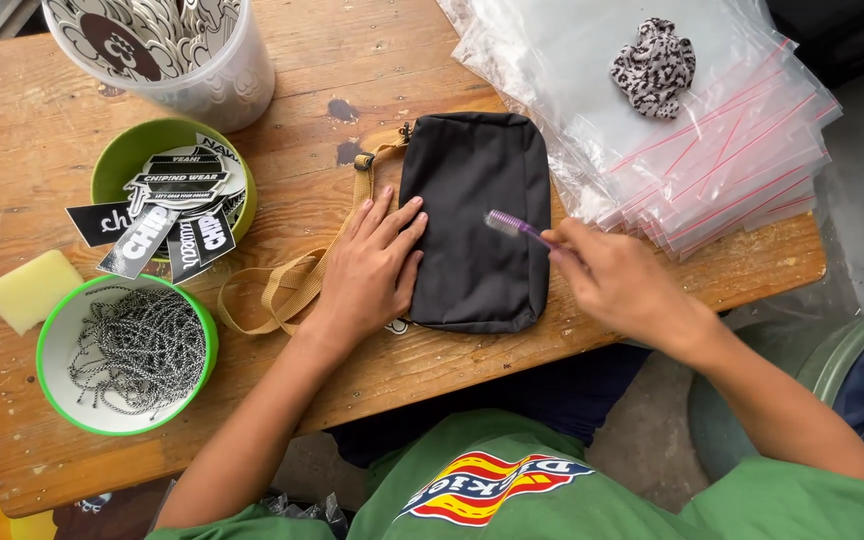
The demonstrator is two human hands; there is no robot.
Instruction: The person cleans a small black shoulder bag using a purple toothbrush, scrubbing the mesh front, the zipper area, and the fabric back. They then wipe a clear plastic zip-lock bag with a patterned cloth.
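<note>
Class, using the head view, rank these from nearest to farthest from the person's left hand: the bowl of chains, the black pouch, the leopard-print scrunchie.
From the left hand:
1. Black pouch: under its fingers, just to the right.
2. Bowl of chains: off to the left, at the table's near edge.
3. Leopard-print scrunchie: far right, on the plastic bags.

Single view only: camera on my head, looking steeply down over my chest onto wooden table (pixel 382 60). Close range, arm's reach. My left hand (pixel 372 265) sits just left of frame centre, my right hand (pixel 617 280) just right of it, forearms entering from bottom edge. Beyond my fingers, table's far edge cut off by top of frame. Right of right hand, table ends, floor shows. No second view to overlap.
</note>
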